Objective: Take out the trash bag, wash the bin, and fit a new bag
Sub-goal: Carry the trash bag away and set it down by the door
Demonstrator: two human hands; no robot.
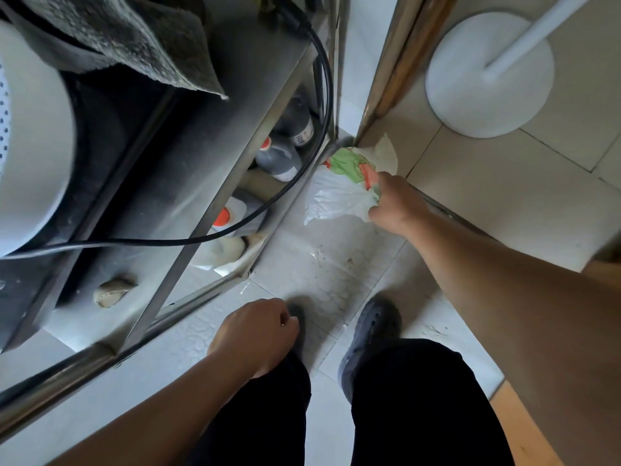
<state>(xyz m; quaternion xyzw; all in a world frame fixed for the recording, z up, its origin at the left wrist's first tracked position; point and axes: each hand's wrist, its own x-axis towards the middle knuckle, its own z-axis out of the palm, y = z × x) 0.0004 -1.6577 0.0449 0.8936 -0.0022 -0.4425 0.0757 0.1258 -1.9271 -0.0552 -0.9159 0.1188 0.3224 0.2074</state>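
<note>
A white plastic trash bag [336,193] with green and orange contents showing at its top lies on the tiled floor, in the corner beside the steel rack and the door frame. My right hand [393,203] reaches down to it and grips the bag at its right side. My left hand [258,331] hangs over my left leg with loosely curled fingers and holds nothing. No bin is in view.
A steel rack [215,203] stands to the left, with several bottles [282,159] on its lower shelf and a black cable [322,75] looping down. A white round fan base [487,79] stands beyond the door frame [389,75]. My feet in grey shoes [373,331] stand on the wet tiles.
</note>
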